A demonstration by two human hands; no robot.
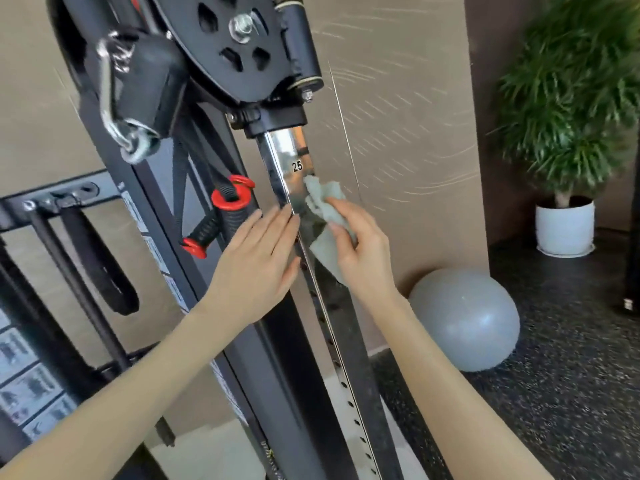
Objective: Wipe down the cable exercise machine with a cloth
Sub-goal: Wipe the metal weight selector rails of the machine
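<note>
Head view, right fingers (341, 206): curled, thumb and forefinger pinching the grey cloth (325, 216) against the chrome post (287, 157).
Cloth: bunched on the post's face just under the printed 25 (297, 166); one corner hangs toward 6 o'clock below the palm.
Right hand (360, 247): on the post's right side, wrist at 5 o'clock from the cloth.
Left fingers (277, 220): straight and pressed together, tips touching the post's left edge, at 9 o'clock from the cloth.
Left hand (256, 261): flat, holding nothing.
Post: shiny, with a row of holes running down toward 6 o'clock.
Pulley carriage (239, 46): black, seated on the post at 12 o'clock from the hands.
Carabiner (114, 109): silver, at 10 o'clock.
Handle (221, 216): black grip with red ends, just beside the left fingertips at 9 o'clock.
Grey ball (464, 320): on the speckled floor at 4 o'clock.
Potted plant (568, 109): at 2 o'clock, in a white pot.
</note>
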